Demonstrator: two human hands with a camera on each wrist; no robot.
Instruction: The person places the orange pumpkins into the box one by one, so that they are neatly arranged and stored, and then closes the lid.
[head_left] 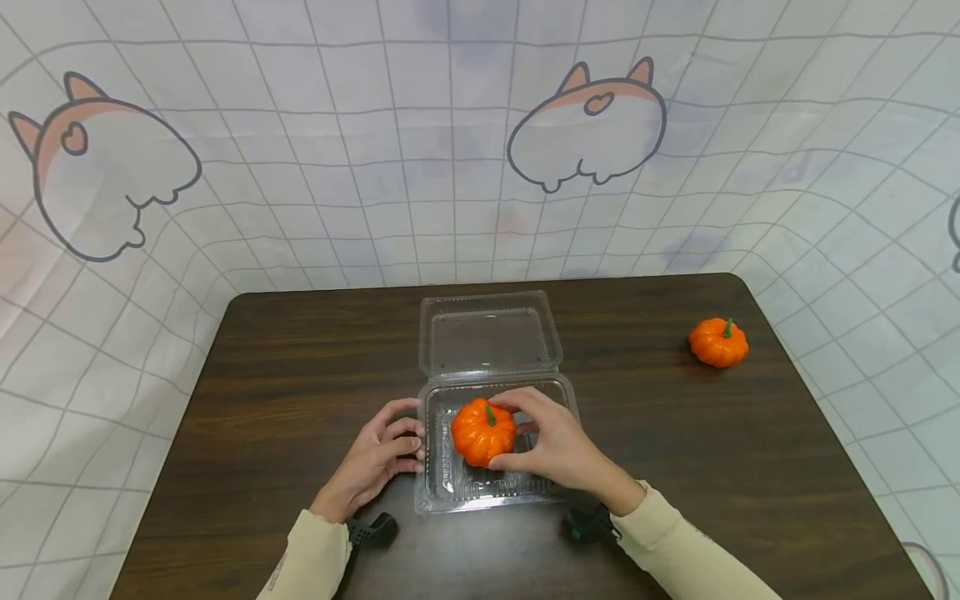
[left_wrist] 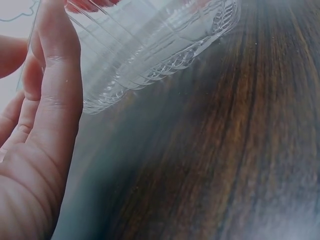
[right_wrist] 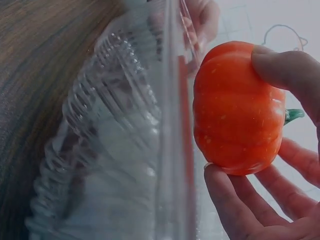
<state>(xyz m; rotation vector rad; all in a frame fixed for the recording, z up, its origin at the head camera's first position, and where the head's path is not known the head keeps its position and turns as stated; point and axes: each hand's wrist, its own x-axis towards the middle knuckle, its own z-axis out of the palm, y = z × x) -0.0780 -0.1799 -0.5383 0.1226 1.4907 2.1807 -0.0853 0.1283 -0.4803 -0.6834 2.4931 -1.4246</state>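
A clear plastic clamshell container (head_left: 442,492) lies on the table with its lid (head_left: 487,333) folded back. My left hand (head_left: 375,454) is at its left side, the thumb and fingers pinching the rim; the left wrist view has a finger against the clear wall (left_wrist: 150,55). My right hand (head_left: 551,437) grips a small orange pumpkin (head_left: 480,433) with a green stem, thumb on one side and fingers on the other. The right wrist view shows the pumpkin (right_wrist: 240,110) just above the container's rim (right_wrist: 175,150).
Another orange pumpkin (head_left: 718,342) sits on the right side of the dark wooden table (head_left: 315,350). Behind and beside the table hangs a white grid-patterned curtain (head_left: 420,167) with cartoon animal drawings. Dark wrist straps sit at both cuffs.
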